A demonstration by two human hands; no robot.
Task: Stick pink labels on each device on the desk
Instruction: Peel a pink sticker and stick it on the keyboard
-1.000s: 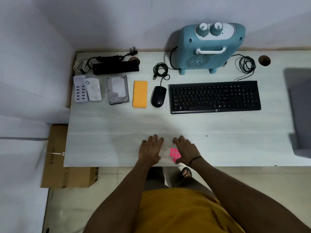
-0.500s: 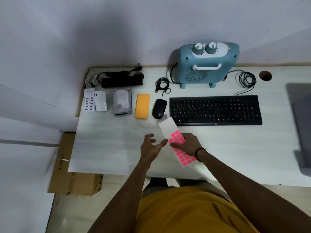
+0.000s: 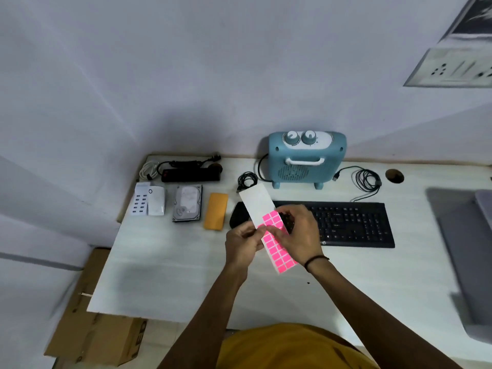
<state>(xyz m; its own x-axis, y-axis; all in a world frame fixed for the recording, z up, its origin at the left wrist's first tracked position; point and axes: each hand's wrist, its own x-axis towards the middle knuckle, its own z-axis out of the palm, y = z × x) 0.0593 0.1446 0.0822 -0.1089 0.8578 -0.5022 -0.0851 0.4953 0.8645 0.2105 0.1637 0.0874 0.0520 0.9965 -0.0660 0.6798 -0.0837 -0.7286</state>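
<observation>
Pink label sheet (image 3: 274,237), long axis slanting up-left, is pinched by left hand (image 3: 243,242) and right hand (image 3: 299,235) fingers over white counter (image 3: 165,262) against grey wall.

The person wears a mustard-yellow top (image 3: 287,347), arms bare, with a thin black band (image 3: 315,260) on the right wrist.

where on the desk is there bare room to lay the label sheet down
Bare desk runs along the near edge, in front of the hard drive and orange pad, and right of the keyboard. The back row, power strip to heater, is crowded.
</observation>
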